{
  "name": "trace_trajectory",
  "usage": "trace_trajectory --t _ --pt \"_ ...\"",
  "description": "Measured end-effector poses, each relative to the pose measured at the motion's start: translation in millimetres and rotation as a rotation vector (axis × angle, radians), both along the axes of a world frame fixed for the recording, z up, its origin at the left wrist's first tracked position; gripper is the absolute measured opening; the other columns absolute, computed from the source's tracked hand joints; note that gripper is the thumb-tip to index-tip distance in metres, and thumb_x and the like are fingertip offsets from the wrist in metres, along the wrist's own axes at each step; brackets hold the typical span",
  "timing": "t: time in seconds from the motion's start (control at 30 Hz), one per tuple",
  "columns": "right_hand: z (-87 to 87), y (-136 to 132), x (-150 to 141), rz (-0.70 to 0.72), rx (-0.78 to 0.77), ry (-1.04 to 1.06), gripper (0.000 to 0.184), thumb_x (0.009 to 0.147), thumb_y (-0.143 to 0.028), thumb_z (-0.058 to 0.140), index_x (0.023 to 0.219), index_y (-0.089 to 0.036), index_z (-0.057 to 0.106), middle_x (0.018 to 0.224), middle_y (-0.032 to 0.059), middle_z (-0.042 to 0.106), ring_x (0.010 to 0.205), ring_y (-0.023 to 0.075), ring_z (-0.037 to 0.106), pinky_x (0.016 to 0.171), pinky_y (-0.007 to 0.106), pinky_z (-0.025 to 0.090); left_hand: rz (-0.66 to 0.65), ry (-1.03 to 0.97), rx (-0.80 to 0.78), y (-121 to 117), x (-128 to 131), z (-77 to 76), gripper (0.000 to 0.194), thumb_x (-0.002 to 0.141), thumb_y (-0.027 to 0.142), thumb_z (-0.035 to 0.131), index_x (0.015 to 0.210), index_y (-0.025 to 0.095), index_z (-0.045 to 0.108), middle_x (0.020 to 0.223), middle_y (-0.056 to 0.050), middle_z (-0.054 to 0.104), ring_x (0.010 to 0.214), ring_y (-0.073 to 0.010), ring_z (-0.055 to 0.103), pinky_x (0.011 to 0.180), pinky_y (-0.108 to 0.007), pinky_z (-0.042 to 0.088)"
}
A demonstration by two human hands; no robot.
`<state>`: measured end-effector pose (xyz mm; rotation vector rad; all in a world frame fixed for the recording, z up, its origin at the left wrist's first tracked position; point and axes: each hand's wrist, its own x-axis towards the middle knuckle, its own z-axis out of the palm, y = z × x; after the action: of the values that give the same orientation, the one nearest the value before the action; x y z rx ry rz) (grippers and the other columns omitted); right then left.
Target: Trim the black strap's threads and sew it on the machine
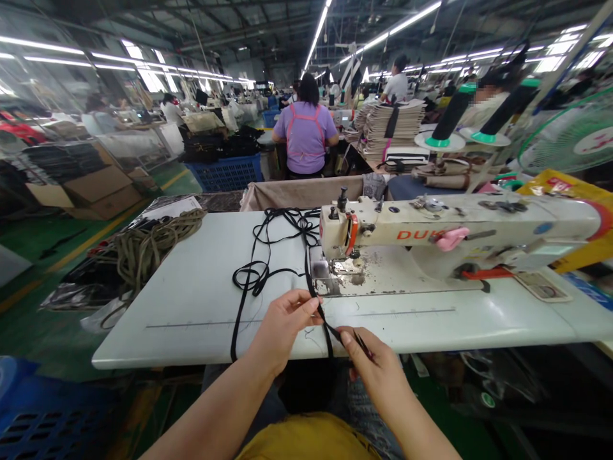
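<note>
A long, narrow black strap (308, 265) runs over the white sewing table and hangs past its front edge, with loose loops lying left of the machine. Thumb and fingers of my left hand (287, 326) pinch this strap just in front of the needle area. Lower and to the right, my right hand (376, 358) is closed on another stretch of it, near the table's front edge. A thin, dark, pointed thing (363, 343) also sticks out of the right hand; its kind is unclear. The sewing machine (383, 223) stands beyond both hands.
Olive straps (143, 249) lie heaped left of the table (191, 306). A fabric-lined bin (297, 190) stands behind it. Black thread cones (450, 118) and a fan (569, 137) are at the right. A person in purple (306, 134) sits ahead. A blue basket (43, 421) is lower left.
</note>
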<state>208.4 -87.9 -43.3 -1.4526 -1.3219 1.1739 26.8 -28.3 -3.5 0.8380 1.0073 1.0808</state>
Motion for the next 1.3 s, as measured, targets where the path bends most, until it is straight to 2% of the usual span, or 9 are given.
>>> trace_trajectory --t 0.07,0.13,0.23,0.37,0.5,0.67,0.83,1.03,1.3 --pt "11.5 2 2 -0.044 0.156 -0.168 0.034 0.095 -0.051 0.062 0.101 -0.022 0.078 0.09 0.0081 0.073 0.078 0.0228 0.065 0.068 0.032 0.052 -0.026 0.069 0.002 -2 2 1.7 0.038 0.073 0.048 0.088 0.078 0.014 0.072 0.074 -0.004 0.069 0.072 -0.0149 0.065 0.076 -0.031 0.06" --pt "23.4 3 2 -0.069 0.247 -0.249 0.023 0.094 -0.039 0.062 0.099 -0.022 0.076 0.095 0.0086 0.073 0.081 0.0225 0.065 0.069 0.031 0.051 -0.056 0.119 -0.002 -5 5 3.2 0.039 0.073 0.05 0.087 0.077 0.015 0.071 0.071 -0.003 0.069 0.067 -0.0144 0.065 0.073 -0.03 0.061" --pt "33.5 5 -4 -0.059 0.293 -0.262 0.016 0.094 -0.031 0.059 0.094 -0.023 0.073 0.091 0.0062 0.071 0.073 0.0191 0.061 0.064 0.029 0.049 -0.087 0.152 -0.006 -8 8 4.1 0.039 0.072 0.05 0.087 0.075 0.016 0.07 0.068 -0.003 0.069 0.065 -0.0152 0.066 0.071 -0.031 0.062" --pt "32.4 10 -11 -0.04 0.302 -0.266 0.009 0.09 -0.027 0.062 0.085 -0.022 0.068 0.083 0.0021 0.066 0.067 0.0158 0.056 0.059 0.027 0.043 -0.155 0.152 0.031 -12 10 1.7 0.035 0.075 0.049 0.085 0.075 0.017 0.07 0.072 -0.004 0.073 0.069 -0.0174 0.07 0.075 -0.033 0.063" --pt "30.0 14 -10 -0.028 0.305 -0.318 0.021 0.091 -0.026 0.057 0.071 -0.022 0.059 0.07 -0.0002 0.058 0.066 0.0157 0.053 0.06 0.027 0.04 -0.205 0.195 0.071 -13 8 -1.5 0.034 0.077 0.048 0.084 0.074 0.017 0.07 0.071 -0.005 0.073 0.069 -0.0187 0.071 0.075 -0.034 0.063" --pt "31.0 14 -8 -0.024 0.285 -0.305 0.021 0.093 -0.028 0.054 0.073 -0.022 0.06 0.07 -0.0002 0.058 0.065 0.0161 0.053 0.062 0.027 0.041 -0.178 0.191 0.023 -13 10 -0.9 0.038 0.072 0.052 0.086 0.071 0.017 0.069 0.069 -0.005 0.073 0.066 -0.0199 0.072 0.074 -0.036 0.063" --pt "31.2 13 -7 -0.02 0.315 -0.361 0.024 0.092 -0.025 0.055 0.068 -0.023 0.056 0.067 -0.001 0.056 0.064 0.0155 0.052 0.06 0.027 0.039 -0.181 0.165 0.002 -13 12 -1.2 0.039 0.069 0.051 0.088 0.071 0.017 0.07 0.069 -0.007 0.074 0.066 -0.0201 0.072 0.075 -0.036 0.063" --pt "28.5 14 -5 -0.033 0.325 -0.335 0.018 0.092 -0.024 0.057 0.076 -0.022 0.064 0.072 0.0002 0.061 0.065 0.0164 0.055 0.062 0.028 0.041 -0.129 0.22 0.022 -11 9 -1.9 0.033 0.072 0.048 0.086 0.071 0.018 0.072 0.069 -0.005 0.074 0.069 -0.0205 0.073 0.073 -0.032 0.061" --pt "27.4 13 -4 -0.039 0.34 -0.379 0.022 0.093 -0.021 0.053 0.072 -0.023 0.059 0.071 -0.0001 0.059 0.068 0.0167 0.056 0.064 0.028 0.041 -0.121 0.169 -0.058 -12 13 -1.9 0.034 0.068 0.047 0.089 0.069 0.017 0.072 0.067 -0.005 0.072 0.068 -0.0208 0.073 0.074 -0.034 0.061"
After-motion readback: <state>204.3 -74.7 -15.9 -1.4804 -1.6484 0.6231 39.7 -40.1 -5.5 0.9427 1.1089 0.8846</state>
